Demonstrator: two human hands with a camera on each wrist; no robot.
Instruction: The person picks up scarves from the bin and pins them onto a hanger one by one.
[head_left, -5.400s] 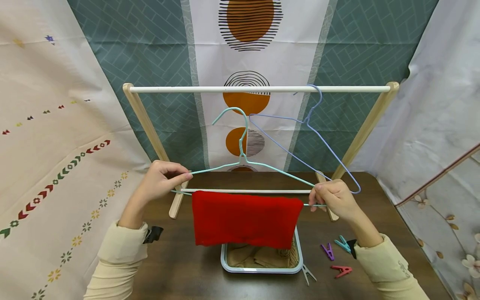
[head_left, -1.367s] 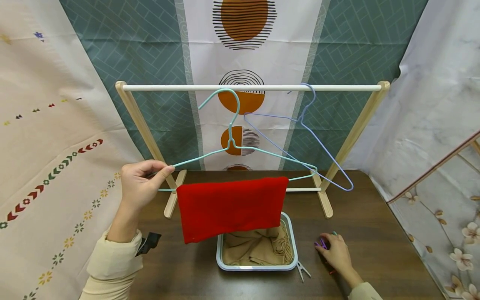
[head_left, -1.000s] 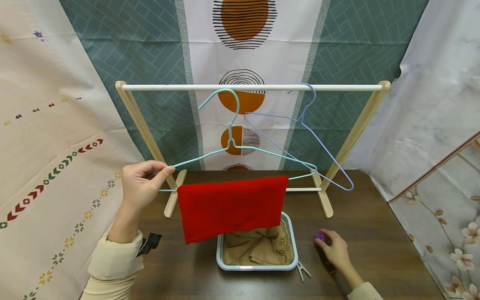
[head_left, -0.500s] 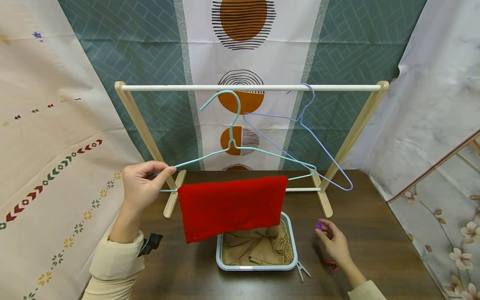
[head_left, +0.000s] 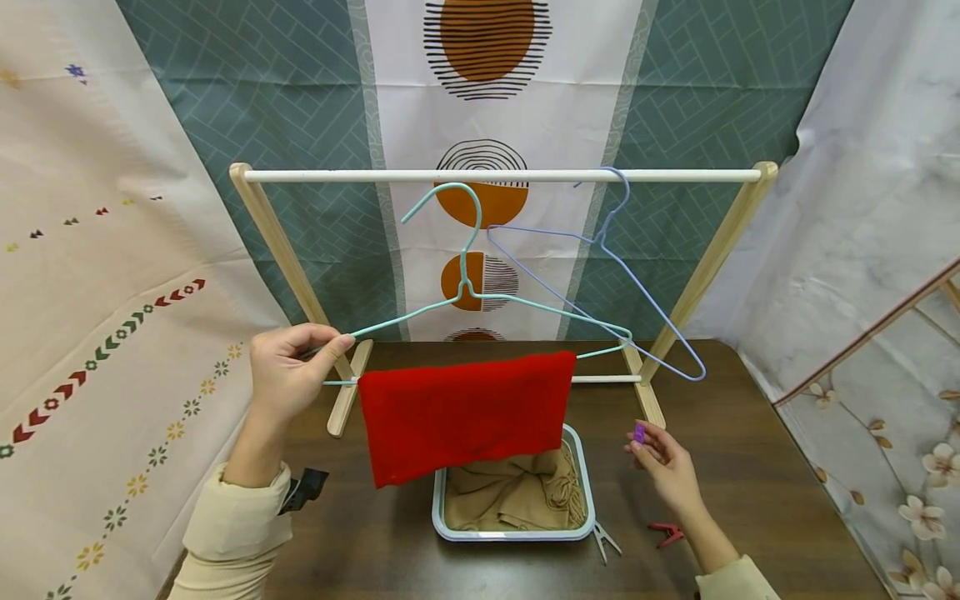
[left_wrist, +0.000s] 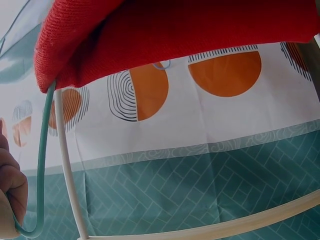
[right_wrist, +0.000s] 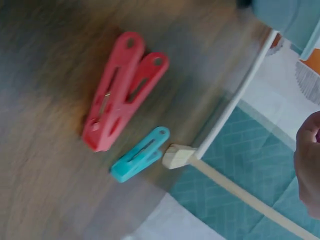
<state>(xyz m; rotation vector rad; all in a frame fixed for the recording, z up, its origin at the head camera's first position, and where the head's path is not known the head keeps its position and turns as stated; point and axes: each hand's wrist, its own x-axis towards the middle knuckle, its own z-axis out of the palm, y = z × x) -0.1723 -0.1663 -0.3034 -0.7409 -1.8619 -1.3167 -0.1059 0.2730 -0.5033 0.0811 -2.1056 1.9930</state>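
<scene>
By the rack [head_left: 502, 176], pegging the cloth [head_left: 468, 417] seemed underway; left hand [head_left: 288, 371] pinched hanger [head_left: 466, 285], right hand [head_left: 669, 471] a peg [head_left: 639, 433] probably needing lifting.

In the head view, the red cloth [head_left: 465, 417] hides the middle of the lower bar of the mint hanger [head_left: 463, 265] and most of the far rim of the basket [head_left: 513, 536]. Fingers of the left hand [head_left: 288, 371] cover the hanger's left corner; those of the right hand [head_left: 670, 471] cover much of the purple clothespin [head_left: 639, 433]. Both sleeves [head_left: 232, 533] run off the bottom edge. The left wrist view crops the left hand at left and the cloth at top; the right wrist view, slightly blurred, crops the right hand at right.
</scene>
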